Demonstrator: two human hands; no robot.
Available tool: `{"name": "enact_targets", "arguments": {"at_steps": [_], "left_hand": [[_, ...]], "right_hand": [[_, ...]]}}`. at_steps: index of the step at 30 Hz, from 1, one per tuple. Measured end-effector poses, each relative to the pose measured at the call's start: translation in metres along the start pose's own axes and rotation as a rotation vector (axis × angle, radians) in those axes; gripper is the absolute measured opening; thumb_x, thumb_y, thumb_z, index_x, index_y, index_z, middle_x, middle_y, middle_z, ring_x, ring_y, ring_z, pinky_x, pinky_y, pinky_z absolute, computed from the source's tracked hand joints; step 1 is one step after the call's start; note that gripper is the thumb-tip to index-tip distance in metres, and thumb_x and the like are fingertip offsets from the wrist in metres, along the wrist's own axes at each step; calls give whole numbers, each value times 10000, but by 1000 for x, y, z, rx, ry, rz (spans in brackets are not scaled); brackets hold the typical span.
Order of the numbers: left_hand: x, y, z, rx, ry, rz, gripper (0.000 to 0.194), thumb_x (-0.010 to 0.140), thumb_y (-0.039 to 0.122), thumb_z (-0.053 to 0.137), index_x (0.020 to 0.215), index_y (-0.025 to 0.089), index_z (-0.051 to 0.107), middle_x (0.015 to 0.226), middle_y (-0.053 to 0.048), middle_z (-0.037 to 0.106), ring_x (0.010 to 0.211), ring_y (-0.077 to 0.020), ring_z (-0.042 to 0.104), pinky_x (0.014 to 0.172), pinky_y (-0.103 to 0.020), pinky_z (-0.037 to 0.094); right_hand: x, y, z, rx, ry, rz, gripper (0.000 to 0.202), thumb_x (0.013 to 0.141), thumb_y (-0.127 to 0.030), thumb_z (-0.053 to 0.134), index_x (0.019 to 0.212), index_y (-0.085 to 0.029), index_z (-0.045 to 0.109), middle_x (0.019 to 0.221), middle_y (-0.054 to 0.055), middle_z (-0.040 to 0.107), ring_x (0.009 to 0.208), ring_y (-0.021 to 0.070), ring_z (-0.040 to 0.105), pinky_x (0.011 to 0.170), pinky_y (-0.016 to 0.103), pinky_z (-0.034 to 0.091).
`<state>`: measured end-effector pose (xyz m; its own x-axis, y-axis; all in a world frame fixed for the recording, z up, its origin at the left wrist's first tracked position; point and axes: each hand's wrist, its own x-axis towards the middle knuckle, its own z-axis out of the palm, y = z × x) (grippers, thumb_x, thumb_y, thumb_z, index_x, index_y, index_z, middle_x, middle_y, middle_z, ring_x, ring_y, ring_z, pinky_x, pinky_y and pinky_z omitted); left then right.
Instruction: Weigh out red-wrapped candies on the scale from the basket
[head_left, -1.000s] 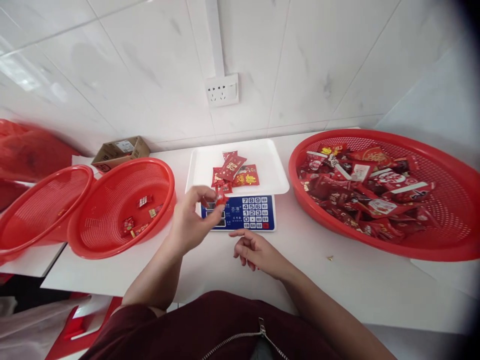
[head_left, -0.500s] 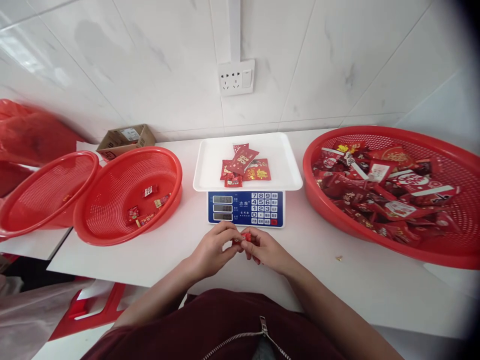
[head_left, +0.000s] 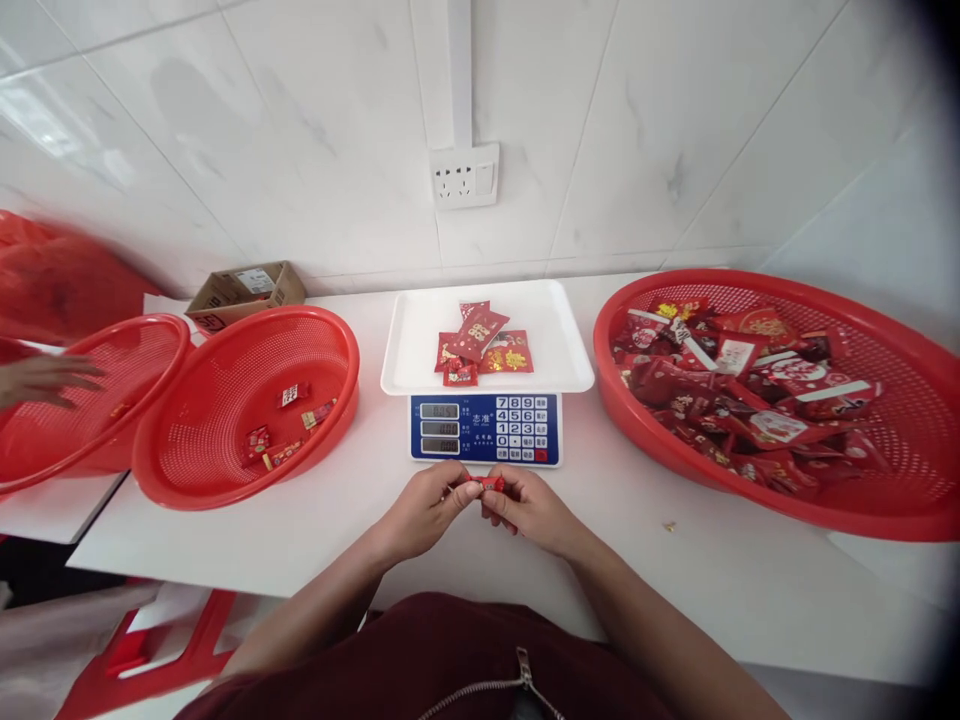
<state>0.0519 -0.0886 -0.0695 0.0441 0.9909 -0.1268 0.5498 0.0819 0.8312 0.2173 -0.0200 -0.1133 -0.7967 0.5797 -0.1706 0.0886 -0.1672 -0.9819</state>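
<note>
A small red packet [head_left: 489,483] is pinched between my two hands just in front of the scale. My left hand [head_left: 429,510] grips its left end and my right hand [head_left: 534,508] its right end, fingers closed on both sides. Beyond them stands the blue scale keypad [head_left: 486,430], with a white tray [head_left: 559,345] on top. Several red packets [head_left: 480,335] lie in a pile on that tray; some overlap.
At right, a big red basket [head_left: 922,400] holds many red packets. A red basket [head_left: 217,375] at left holds several small ones. Another red basket [head_left: 105,360] is farther left, with another person's hand [head_left: 49,380] over it. A cardboard box [head_left: 244,290] sits by the wall.
Another person's hand has come into view at the far left. My hands still hold the packet, with my left fingers now closer around it. The view has shifted slightly.
</note>
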Motion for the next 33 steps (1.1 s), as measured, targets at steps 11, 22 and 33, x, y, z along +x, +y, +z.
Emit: {"name": "enact_targets", "arguments": {"at_steps": [11, 22, 33], "left_hand": [[11, 8, 7, 19, 23, 101, 456, 943, 475, 293, 666, 183, 508, 683, -31, 589, 638, -140, 530, 616, -262, 426], [82, 10, -53, 615, 608, 296, 245, 867, 300, 539, 1078, 207, 622, 1104, -94, 628, 1033, -258, 545, 900, -420, 427], [90, 23, -58, 307, 526, 244, 106, 815, 197, 546, 750, 205, 630, 805, -22, 669, 822, -190, 566, 762, -329, 437]], "right_hand": [[-1, -3, -1, 15, 107, -51, 580, 795, -743, 408, 635, -192, 495, 525, -6, 513, 430, 86, 398, 431, 235, 315], [1, -1, -3, 151, 372, -19, 585, 719, -765, 493, 601, -192, 484, 548, 15, 523, 470, 111, 457, 417, 240, 319], [2, -3, 3, 149, 352, -1, 604, 680, -786, 502, 610, -187, 477, 540, 7, 532, 459, 102, 457, 401, 225, 304]]}}
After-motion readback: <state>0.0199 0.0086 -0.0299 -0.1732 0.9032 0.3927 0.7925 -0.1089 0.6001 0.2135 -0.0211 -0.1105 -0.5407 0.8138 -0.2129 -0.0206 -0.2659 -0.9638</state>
